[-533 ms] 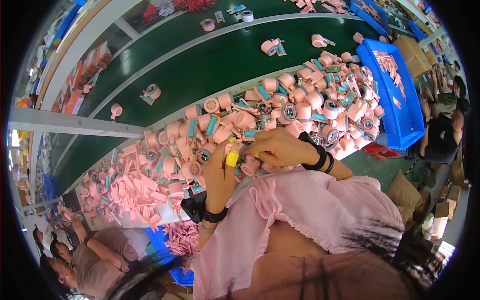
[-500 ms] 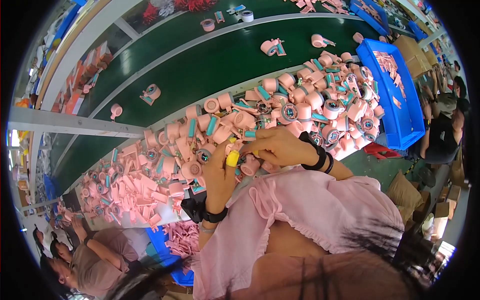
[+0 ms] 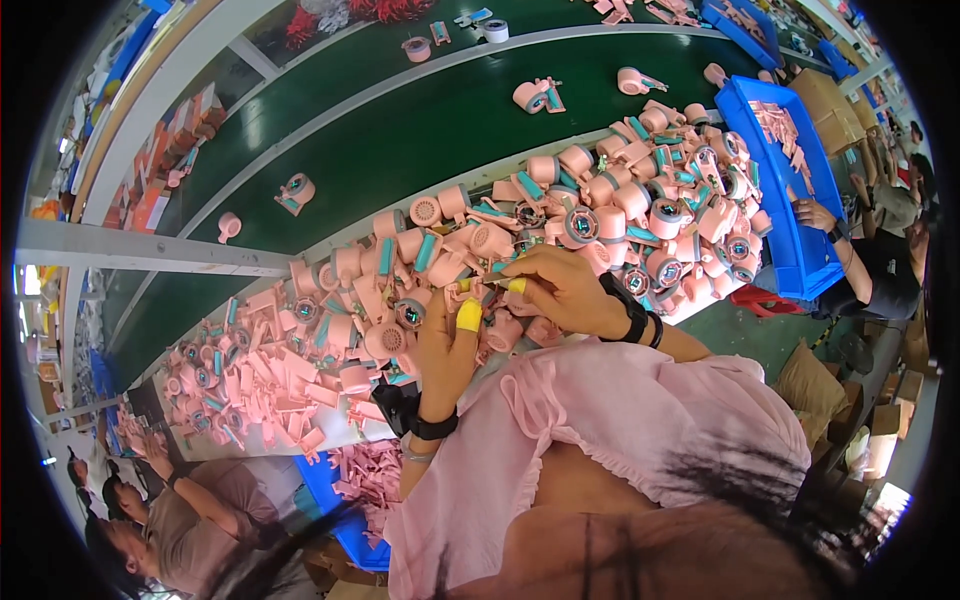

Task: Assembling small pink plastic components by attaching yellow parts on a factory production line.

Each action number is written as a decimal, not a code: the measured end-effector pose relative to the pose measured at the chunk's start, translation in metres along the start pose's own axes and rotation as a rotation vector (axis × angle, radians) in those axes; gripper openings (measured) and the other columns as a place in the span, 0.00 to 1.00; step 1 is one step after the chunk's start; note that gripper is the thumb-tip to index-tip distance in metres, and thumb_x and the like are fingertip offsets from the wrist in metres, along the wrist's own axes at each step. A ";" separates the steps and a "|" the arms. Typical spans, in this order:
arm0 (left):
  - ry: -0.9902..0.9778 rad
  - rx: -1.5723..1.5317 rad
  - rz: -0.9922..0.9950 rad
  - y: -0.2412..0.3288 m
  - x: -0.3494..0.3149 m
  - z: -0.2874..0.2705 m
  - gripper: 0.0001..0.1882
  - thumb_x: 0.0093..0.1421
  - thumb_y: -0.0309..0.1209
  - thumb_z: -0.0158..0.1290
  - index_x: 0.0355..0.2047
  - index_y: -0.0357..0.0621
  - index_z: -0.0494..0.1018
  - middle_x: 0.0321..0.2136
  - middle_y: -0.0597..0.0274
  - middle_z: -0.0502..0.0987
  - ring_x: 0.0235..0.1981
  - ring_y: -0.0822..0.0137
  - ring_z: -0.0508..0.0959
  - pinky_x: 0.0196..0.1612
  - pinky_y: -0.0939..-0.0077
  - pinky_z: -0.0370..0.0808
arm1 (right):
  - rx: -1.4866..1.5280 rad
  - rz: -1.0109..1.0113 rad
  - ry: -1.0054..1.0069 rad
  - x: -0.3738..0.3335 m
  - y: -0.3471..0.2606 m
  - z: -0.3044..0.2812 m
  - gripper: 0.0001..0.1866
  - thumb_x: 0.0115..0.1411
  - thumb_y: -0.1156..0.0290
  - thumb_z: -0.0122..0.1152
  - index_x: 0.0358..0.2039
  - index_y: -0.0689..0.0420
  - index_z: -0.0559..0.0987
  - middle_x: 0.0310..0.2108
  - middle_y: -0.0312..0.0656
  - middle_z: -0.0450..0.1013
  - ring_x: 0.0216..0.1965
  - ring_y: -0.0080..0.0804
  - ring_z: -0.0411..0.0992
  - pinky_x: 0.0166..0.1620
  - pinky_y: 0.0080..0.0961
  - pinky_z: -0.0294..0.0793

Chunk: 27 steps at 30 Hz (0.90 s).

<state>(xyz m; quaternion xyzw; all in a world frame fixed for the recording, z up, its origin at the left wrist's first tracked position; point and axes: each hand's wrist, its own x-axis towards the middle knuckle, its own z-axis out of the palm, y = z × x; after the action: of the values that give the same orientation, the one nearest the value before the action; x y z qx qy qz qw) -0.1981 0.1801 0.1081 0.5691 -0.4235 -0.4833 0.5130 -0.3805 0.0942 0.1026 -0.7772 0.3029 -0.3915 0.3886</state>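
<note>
Hands (image 3: pixel 446 350) (image 3: pixel 570 292) at small pink part (image 3: pixel 464 289); any lettering illegible.

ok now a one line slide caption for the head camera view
Left hand and right hand close together at a small pink part, amid heaped pink housings beside a green belt.

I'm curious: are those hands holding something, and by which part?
The left hand pinches a small pink piece; exactly where is too small to tell. Whether the right hand holds anything can't be told.

blue bins (image 3: pixel 818 175) nearby: 3 | white housing (image 3: pixel 495 32): 1 | pink housings (image 3: pixel 632 198) — too many to count
</note>
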 end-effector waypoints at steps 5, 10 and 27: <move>-0.014 -0.073 -0.025 0.004 -0.002 0.002 0.13 0.64 0.24 0.47 0.48 0.37 0.66 0.31 0.68 0.71 0.23 0.82 0.68 0.23 0.87 0.65 | 0.049 -0.002 0.067 -0.003 0.003 0.005 0.13 0.52 0.81 0.58 0.40 0.58 0.78 0.32 0.41 0.73 0.30 0.37 0.73 0.31 0.27 0.72; -0.034 -0.105 -0.032 0.004 -0.002 0.000 0.14 0.63 0.23 0.47 0.49 0.37 0.66 0.33 0.64 0.73 0.27 0.79 0.72 0.26 0.87 0.68 | 0.102 -0.022 0.109 -0.004 -0.002 0.004 0.13 0.53 0.81 0.59 0.40 0.59 0.78 0.33 0.41 0.74 0.30 0.32 0.73 0.31 0.22 0.72; -0.031 -0.357 -0.144 -0.008 -0.002 -0.001 0.14 0.66 0.25 0.43 0.51 0.37 0.66 0.39 0.62 0.75 0.37 0.74 0.75 0.41 0.82 0.71 | 0.176 0.032 0.046 -0.005 0.002 0.009 0.11 0.52 0.79 0.63 0.38 0.59 0.78 0.30 0.40 0.72 0.30 0.30 0.73 0.32 0.22 0.71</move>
<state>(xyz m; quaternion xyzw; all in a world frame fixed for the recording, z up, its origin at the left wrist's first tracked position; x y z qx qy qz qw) -0.1981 0.1833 0.1008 0.4903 -0.2969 -0.5951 0.5633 -0.3754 0.1004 0.0952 -0.7259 0.2884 -0.4281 0.4546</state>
